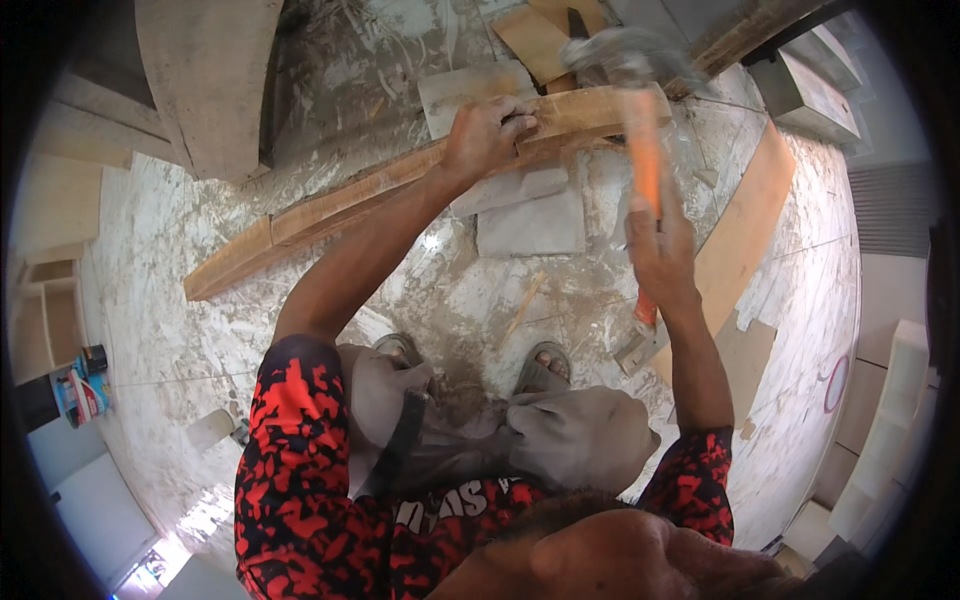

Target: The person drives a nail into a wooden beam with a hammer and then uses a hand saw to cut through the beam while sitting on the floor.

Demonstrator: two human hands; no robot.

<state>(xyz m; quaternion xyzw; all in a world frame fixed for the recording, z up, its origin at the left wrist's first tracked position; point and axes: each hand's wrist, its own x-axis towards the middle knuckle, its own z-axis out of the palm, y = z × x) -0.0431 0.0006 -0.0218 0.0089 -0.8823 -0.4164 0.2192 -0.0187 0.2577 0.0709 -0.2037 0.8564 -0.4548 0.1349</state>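
A long wooden beam [345,201] slants from the left up to the upper right, low over the floor. My left hand [487,138] is closed over its upper edge, fingers curled round the wood. In my right hand [661,250] is a hammer [645,165] with an orange handle, fist wrapped round the grip. Its head is smeared by motion, above the beam's right end. Whether the head touches the wood cannot be made out. Beneath the beam, pale flat boards [530,222] lie on the floor.
A long plywood strip [745,225] lies on the right. Wood offcuts [535,42] lie beyond the beam. A tall curved panel [208,80] stands at the upper left, a white shelf unit [885,440] at the far right. A small cylinder [209,430] sits at the lower left.
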